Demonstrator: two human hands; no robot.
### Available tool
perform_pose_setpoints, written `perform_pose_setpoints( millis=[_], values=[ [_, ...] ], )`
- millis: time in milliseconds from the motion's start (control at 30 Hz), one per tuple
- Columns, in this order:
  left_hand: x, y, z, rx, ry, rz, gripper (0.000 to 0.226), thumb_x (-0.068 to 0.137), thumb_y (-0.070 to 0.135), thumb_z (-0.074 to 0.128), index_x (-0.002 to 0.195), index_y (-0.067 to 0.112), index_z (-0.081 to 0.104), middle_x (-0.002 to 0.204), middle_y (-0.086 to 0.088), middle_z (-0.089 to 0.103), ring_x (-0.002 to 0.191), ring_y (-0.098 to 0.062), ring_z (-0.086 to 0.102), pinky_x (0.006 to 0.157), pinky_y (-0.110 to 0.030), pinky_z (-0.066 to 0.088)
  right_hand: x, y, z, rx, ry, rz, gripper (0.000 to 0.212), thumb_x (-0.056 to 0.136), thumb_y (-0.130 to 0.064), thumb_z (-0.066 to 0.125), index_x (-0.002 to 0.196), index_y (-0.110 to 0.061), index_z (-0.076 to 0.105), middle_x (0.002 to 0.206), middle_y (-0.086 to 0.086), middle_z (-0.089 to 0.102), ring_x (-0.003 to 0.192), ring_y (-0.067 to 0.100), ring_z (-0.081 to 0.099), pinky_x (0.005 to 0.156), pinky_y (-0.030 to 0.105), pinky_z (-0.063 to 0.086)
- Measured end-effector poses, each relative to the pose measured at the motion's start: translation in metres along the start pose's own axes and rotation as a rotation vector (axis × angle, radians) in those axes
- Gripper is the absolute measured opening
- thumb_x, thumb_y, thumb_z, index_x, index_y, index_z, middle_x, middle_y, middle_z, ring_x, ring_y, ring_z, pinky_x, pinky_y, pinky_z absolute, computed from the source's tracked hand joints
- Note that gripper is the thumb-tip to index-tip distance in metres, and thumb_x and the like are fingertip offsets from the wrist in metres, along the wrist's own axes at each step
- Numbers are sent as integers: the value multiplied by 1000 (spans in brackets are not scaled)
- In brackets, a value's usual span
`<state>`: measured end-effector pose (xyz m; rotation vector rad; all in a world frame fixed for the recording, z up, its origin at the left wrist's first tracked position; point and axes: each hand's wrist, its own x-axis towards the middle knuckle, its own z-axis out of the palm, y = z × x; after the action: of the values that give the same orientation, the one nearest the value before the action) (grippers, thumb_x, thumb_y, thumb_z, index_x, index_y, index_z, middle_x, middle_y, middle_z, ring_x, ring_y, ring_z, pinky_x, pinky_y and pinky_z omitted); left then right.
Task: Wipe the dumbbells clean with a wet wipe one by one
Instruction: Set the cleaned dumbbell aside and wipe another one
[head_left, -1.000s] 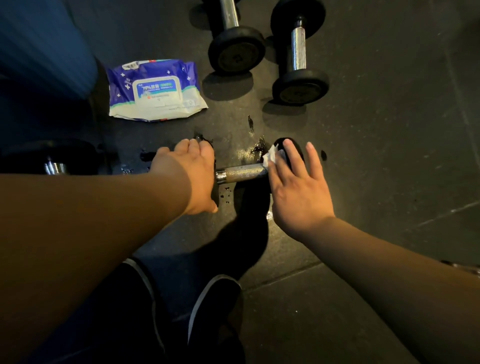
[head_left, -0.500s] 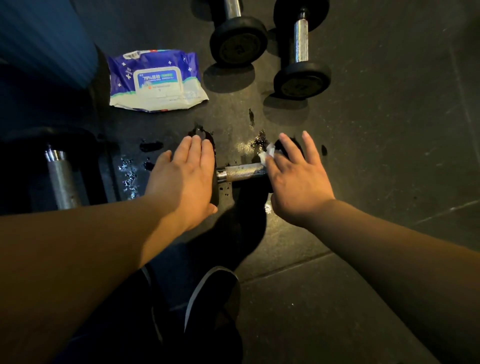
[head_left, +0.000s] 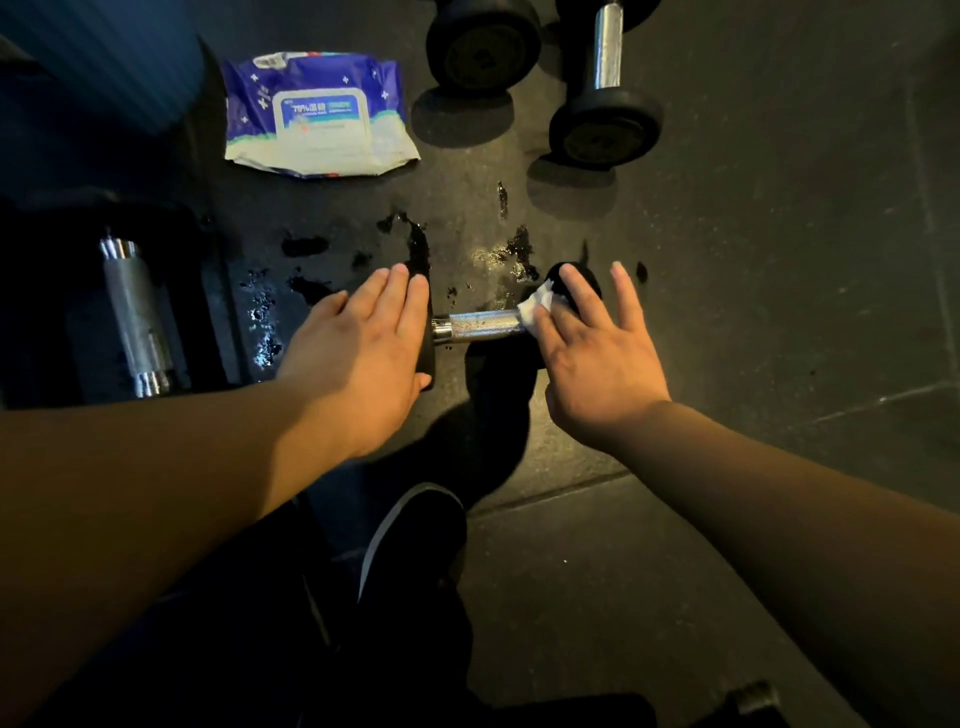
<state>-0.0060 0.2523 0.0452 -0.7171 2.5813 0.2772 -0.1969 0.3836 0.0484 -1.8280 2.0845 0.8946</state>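
Observation:
A small dumbbell (head_left: 483, 325) with a chrome handle and black heads lies crosswise on the dark rubber floor in front of me. My left hand (head_left: 363, 348) rests flat on its left head, fingers together. My right hand (head_left: 597, 353) presses a white wet wipe (head_left: 537, 306) against the right head, with its fingers spread; the wipe peeks out at the handle's right end. Both heads are mostly hidden under my hands.
A blue and white wet wipe pack (head_left: 317, 114) lies at the back left. Two more dumbbells (head_left: 483, 47) (head_left: 605, 93) stand behind it to the right. A larger dumbbell (head_left: 135, 312) lies at the left. Wet patches (head_left: 514, 254) mark the floor. My shoe (head_left: 415, 535) is below.
My left hand has flattened and slid back from over the left head. My right hand has shifted slightly with the wipe on the right head. The view has tilted, showing more of the left dumbbell.

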Motion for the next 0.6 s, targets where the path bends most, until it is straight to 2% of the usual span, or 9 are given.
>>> perform_pose_setpoints(
  millis=[100,167,233,267,333,367,467,533,600],
  values=[
    [-7,5,-2,10,8,15,85,97,54,39,155,7,0,164,-14,5,151,-26,9,119,-42,23,5,-3,1,30,7,15,86,81,-42,4,156,-8,27,160,13,34,155,34,-3,118,64,-7],
    [-7,5,-6,19,52,44,76,95,50,48,151,9,19,158,-15,24,146,-28,25,113,-43,33,3,-6,5,38,12,12,90,78,-41,-1,155,-7,29,159,14,35,155,34,-2,118,64,-6],
    [-4,4,-12,0,91,77,59,87,47,62,133,16,40,137,-9,47,129,-27,43,99,-43,43,-3,-8,9,34,14,16,86,80,-39,4,154,-6,32,159,14,36,155,33,1,119,63,-5],
    [-2,4,-14,-11,101,86,55,83,47,68,124,19,44,126,-5,52,120,-27,48,93,-43,46,-6,-8,11,35,14,21,84,81,-38,7,154,-6,33,158,13,37,155,33,1,119,63,-5],
    [0,3,-14,-54,99,72,60,76,48,75,119,20,43,119,-3,55,113,-26,51,88,-43,47,-10,-10,14,42,14,26,83,82,-38,8,154,-6,33,158,13,38,155,32,1,119,64,-5],
    [0,3,-13,-89,90,44,67,74,49,76,124,20,41,124,-3,55,116,-26,51,89,-43,48,-10,-11,14,40,12,27,83,82,-38,6,155,-6,31,158,13,37,155,32,0,119,64,-5],
    [5,5,-7,-141,-11,-54,108,77,54,75,154,13,11,157,-8,31,143,-26,32,106,-44,41,-14,-15,13,27,-5,26,85,81,-37,-1,156,-6,26,160,14,33,155,33,-4,118,65,-6],
    [5,9,-4,-96,-87,-70,116,78,57,72,156,10,1,164,-9,16,149,-24,20,113,-43,35,-19,-17,15,5,-22,11,85,81,-35,-2,156,-5,26,160,15,32,155,33,-4,117,65,-6],
    [3,15,-2,-68,-102,-80,113,79,55,72,156,8,4,164,-11,14,149,-25,21,112,-42,36,-23,-14,16,-16,-35,-10,84,82,-35,0,157,-5,25,160,15,32,155,33,-4,117,65,-7]
  ],
)
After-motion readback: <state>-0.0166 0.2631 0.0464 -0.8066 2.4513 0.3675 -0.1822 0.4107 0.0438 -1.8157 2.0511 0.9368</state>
